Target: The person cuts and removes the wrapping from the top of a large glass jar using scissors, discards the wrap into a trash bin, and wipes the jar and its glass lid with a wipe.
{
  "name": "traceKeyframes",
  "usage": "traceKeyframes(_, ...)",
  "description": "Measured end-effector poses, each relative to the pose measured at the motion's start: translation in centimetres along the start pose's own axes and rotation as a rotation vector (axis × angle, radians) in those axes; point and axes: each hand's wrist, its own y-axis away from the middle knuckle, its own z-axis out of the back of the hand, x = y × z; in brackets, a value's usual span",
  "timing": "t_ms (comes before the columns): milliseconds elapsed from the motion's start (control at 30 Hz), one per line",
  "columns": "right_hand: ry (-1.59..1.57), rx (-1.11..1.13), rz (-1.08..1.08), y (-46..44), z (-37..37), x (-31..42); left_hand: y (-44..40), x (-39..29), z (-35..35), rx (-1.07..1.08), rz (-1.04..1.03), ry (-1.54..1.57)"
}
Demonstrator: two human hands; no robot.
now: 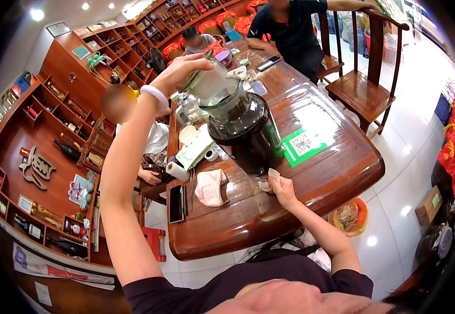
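A large glass jar filled with dark liquid stands upright on the wooden table. Above its mouth, my left hand is closed on a frosted glass lid, which is tilted; whether it touches the rim I cannot tell. Low at the jar's front, my right hand pinches a small whitish piece of unclear kind. Something small and clear sits beside those fingers, partly hidden. A folded pink cloth lies to the left of the jar.
On the glossy table are a green QR card, a black phone, a white roll and a glass pot. People sit at the far and left sides. An orange bin and a wooden chair stand right.
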Motion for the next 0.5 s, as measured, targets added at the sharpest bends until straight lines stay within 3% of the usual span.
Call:
traceKeyframes(167, -0.006, -0.003, -0.006, 0.0, 0.0, 0.1, 0.0, -0.2, -1.1, 0.029, -0.011, -0.259)
traceKeyframes(500, 0.031, -0.014, -0.037, 0.3, 0.4, 1.2, -1.9, 1.5, -3.6, 0.113, -0.129, -0.464)
